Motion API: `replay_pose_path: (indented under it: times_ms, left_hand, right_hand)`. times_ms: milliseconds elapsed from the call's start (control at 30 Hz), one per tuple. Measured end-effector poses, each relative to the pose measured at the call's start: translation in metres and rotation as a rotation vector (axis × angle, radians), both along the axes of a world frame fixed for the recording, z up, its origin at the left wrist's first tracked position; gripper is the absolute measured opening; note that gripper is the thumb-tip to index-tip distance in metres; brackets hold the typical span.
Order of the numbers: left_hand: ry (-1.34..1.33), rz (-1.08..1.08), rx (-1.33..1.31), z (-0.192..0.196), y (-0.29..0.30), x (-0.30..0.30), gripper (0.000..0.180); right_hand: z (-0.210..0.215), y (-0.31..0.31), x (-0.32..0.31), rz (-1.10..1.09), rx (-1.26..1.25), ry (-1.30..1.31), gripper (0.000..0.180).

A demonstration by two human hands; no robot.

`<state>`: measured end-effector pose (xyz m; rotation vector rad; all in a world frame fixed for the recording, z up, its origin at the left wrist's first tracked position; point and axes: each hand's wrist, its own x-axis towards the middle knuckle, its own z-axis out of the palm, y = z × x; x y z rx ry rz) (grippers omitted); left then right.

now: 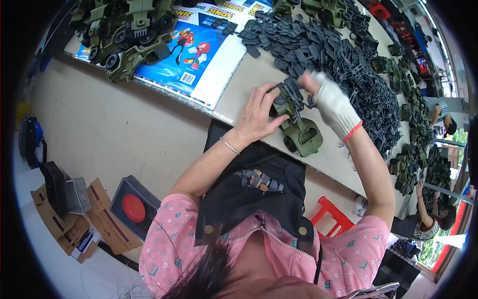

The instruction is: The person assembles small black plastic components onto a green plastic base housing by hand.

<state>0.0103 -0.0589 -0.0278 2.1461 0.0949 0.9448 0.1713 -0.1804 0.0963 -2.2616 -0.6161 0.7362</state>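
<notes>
My bare left hand (255, 115) is closed around the rear of an olive-green toy truck (302, 135), pressing it to the worktable near its front edge. The truck's cab end points toward me, and dark grey parts sit on its bed. Just right of the truck, my right hand (329, 99) wears a white fingerless glove with a red cuff. Its fingers are blurred by motion, so whatever they may hold is unclear. Beyond both hands spreads a heap of flat dark grey plastic parts (298, 42).
A tangled pile of thin grey parts (371, 99) lies to the right. Finished-looking green trucks (142, 25) are stacked at far left on printed blue sheets (189, 55). A red stool (332, 217) stands under the table; cardboard boxes (112, 219) lie at left. Other people work at far right.
</notes>
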Motion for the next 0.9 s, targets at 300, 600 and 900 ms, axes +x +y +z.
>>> replay_pose_path:
  times_ms: [300, 600, 900]
  left_hand:
    - [0.108, -0.062, -0.445, -0.006, -0.011, -0.004, 0.074]
    - [0.1, 0.033, -0.408, -0.011, -0.008, -0.005, 0.065]
    - [0.12, 0.104, -0.432, -0.005, -0.008, -0.001, 0.061]
  right_hand:
    - [0.0, 0.052, -0.04, 0.63, -0.195, -0.634, 0.056]
    - [-0.006, 0.071, -0.035, 0.826, -0.089, -0.814, 0.046]
    - [0.009, 0.082, -0.028, 1.131, -0.119, -0.758, 0.045]
